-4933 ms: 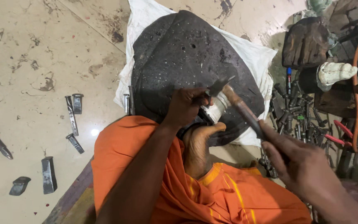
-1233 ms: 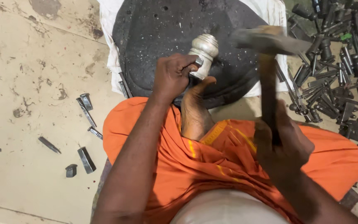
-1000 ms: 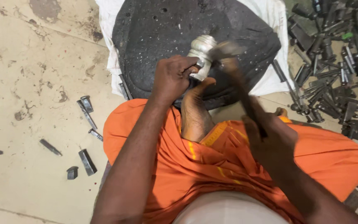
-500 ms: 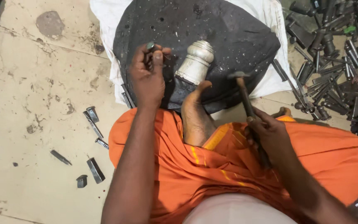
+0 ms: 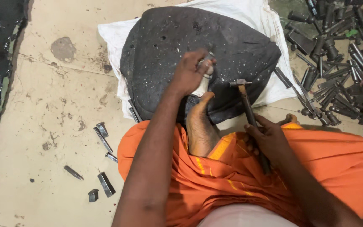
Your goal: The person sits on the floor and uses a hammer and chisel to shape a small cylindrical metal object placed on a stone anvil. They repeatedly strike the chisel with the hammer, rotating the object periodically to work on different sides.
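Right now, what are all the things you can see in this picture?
Stone slab: one, dark grey, on the white sack.
Sack: one, white, under the slab on the floor.
Metal piece: one, pale silver, on the slab, under the left hand.
Hammer: one, dark handle, head near the slab's edge.
Small chisels: several, dark, on the floor left of the knee.
Tool pile: many, dark metal, far right.
Cloth: orange, over the lap.
Foot: one, against the slab.
Left hand: grip on the metal piece.
Right hand: grip on the hammer handle.
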